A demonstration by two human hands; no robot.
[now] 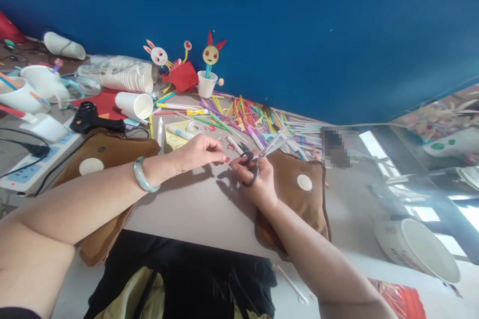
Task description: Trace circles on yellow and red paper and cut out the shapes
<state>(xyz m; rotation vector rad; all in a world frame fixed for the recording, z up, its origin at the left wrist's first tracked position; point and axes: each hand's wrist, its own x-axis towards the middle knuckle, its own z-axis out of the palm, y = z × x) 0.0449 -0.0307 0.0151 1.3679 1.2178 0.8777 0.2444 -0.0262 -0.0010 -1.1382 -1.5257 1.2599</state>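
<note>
My left hand (202, 153), with a pale bangle (144, 175) on its wrist, pinches a small red piece (226, 159) at its fingertips over the table. Close by on the right, my right hand (258, 177) is closed around scissors (254, 169) with dark handles; their blades point up and to the right. Small red cutouts (232, 144) lie on the table just beyond the hands. Behind my left hand is a yellow sheet (175, 140) with circles drawn on it and a marker across it.
Brown cushions (295, 189) lie under both arms. Colourful pipe cleaners (239, 112) spread along the back. A black glue gun (93, 118) and power strip (33, 164) are left, near paper cups (138, 105). Rabbit figures (210, 55) stand by the blue wall. A white bowl (419, 249) is right.
</note>
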